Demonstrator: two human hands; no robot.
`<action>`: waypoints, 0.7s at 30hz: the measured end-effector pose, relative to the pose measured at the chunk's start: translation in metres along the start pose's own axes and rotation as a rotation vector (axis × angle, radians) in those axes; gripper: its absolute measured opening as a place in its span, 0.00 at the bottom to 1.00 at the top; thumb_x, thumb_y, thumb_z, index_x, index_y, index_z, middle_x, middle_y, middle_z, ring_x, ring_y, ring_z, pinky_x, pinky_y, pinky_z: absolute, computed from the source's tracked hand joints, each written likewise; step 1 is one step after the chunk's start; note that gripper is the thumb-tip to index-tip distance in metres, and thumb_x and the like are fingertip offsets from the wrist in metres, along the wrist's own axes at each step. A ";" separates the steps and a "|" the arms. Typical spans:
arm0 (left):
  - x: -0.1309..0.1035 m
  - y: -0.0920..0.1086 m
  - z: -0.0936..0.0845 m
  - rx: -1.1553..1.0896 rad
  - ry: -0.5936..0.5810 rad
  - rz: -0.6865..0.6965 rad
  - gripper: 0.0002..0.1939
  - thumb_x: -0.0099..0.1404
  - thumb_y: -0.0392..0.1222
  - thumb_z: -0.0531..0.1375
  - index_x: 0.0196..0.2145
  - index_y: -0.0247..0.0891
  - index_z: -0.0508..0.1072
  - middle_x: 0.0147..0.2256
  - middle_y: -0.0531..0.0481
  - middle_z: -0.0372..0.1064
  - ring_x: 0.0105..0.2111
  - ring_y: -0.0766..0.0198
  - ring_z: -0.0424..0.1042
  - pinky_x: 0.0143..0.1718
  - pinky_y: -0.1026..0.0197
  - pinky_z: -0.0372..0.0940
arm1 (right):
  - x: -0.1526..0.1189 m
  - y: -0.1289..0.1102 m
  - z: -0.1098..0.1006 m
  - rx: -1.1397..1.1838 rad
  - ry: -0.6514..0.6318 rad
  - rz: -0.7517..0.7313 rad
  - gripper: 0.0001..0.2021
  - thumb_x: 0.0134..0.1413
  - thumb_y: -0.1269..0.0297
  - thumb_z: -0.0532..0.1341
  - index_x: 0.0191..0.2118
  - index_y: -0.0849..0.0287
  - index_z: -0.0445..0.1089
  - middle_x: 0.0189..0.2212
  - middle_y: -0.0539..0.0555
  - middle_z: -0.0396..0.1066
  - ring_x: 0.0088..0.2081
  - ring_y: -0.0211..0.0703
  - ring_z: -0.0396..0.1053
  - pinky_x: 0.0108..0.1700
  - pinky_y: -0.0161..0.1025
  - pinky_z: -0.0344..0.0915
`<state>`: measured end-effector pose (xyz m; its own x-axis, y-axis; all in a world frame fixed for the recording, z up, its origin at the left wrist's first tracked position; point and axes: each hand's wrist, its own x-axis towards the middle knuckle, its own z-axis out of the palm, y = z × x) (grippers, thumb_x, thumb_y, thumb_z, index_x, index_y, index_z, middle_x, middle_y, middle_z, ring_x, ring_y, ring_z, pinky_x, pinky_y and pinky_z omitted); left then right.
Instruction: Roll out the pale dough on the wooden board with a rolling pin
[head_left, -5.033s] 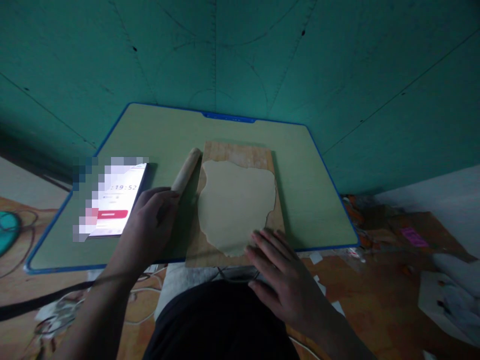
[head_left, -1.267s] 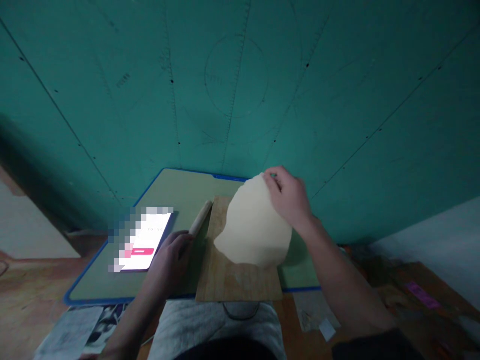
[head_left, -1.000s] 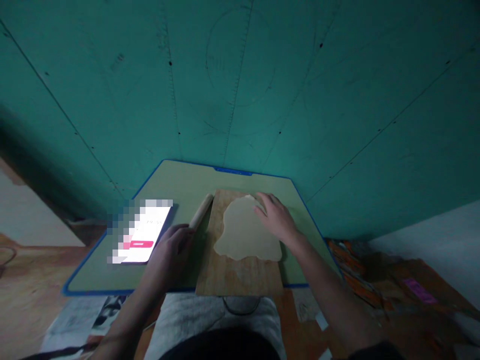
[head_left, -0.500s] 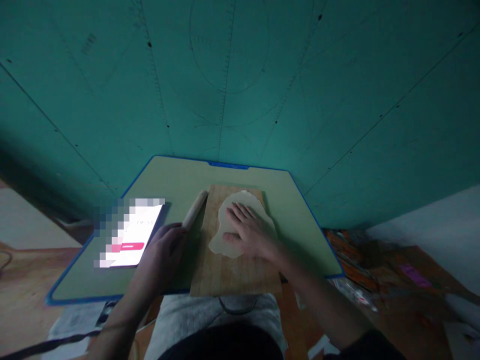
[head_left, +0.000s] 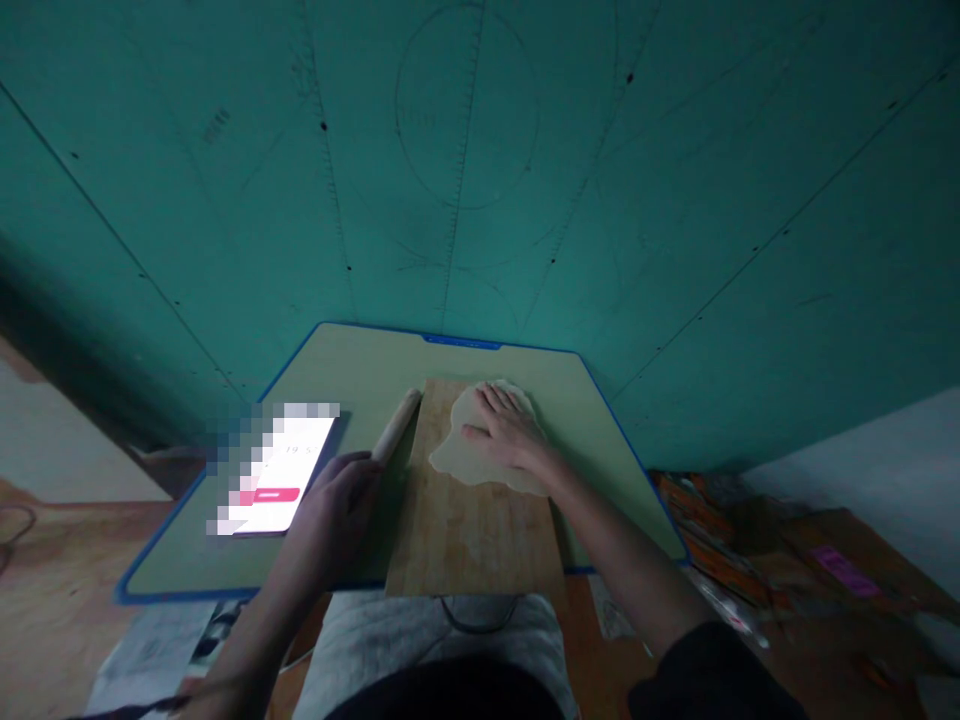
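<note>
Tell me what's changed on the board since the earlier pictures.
The dough sheet was lifted by the right hand, let go, and now lies toward the far end of the wooden board, exposing the near part. That hand now rests spread on it. Unchanged: the left hand on the rolling pin, the phone beside it.

We seem to be in a plain room of a home, going by the thin dough on a small blue-edged table, the marked green wall and the cluttered, wood-toned floor.
</note>
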<state>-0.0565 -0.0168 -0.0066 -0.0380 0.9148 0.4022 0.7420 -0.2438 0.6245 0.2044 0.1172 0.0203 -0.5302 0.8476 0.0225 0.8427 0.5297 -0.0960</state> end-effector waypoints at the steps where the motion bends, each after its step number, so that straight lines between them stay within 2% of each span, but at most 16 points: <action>1: 0.000 0.000 0.000 0.001 -0.003 -0.005 0.18 0.71 0.50 0.52 0.40 0.38 0.78 0.45 0.38 0.76 0.40 0.51 0.79 0.38 0.52 0.76 | -0.003 -0.004 0.001 0.007 0.012 -0.012 0.38 0.70 0.43 0.51 0.73 0.68 0.51 0.73 0.67 0.48 0.74 0.56 0.45 0.73 0.54 0.43; 5: 0.001 -0.001 -0.001 -0.001 -0.005 -0.012 0.18 0.70 0.50 0.52 0.39 0.37 0.78 0.44 0.37 0.76 0.40 0.51 0.79 0.39 0.52 0.76 | -0.018 -0.024 -0.001 0.030 0.031 -0.095 0.39 0.68 0.41 0.53 0.71 0.68 0.54 0.72 0.68 0.51 0.73 0.57 0.47 0.73 0.55 0.44; 11: 0.001 0.002 -0.003 -0.007 -0.015 -0.034 0.17 0.69 0.49 0.53 0.39 0.38 0.78 0.44 0.37 0.76 0.40 0.51 0.78 0.40 0.52 0.76 | -0.047 -0.047 -0.009 0.067 -0.024 -0.129 0.33 0.72 0.47 0.50 0.71 0.66 0.57 0.73 0.65 0.51 0.73 0.57 0.48 0.72 0.54 0.47; 17: -0.001 0.003 -0.003 -0.006 -0.013 -0.050 0.17 0.69 0.49 0.53 0.39 0.38 0.78 0.46 0.37 0.76 0.42 0.51 0.77 0.40 0.51 0.75 | -0.080 -0.059 -0.007 0.094 -0.031 -0.151 0.36 0.70 0.44 0.53 0.72 0.64 0.55 0.74 0.66 0.48 0.74 0.59 0.45 0.73 0.56 0.45; 21: -0.001 0.006 -0.005 0.004 -0.021 -0.054 0.16 0.70 0.48 0.53 0.40 0.38 0.78 0.46 0.38 0.76 0.43 0.52 0.77 0.41 0.52 0.75 | -0.084 -0.061 -0.006 0.115 -0.039 -0.149 0.37 0.68 0.43 0.55 0.72 0.63 0.54 0.74 0.65 0.46 0.74 0.58 0.44 0.74 0.56 0.43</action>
<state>-0.0555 -0.0210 -0.0001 -0.0637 0.9332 0.3538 0.7418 -0.1929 0.6423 0.1977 0.0138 0.0302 -0.6535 0.7569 0.0066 0.7395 0.6402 -0.2081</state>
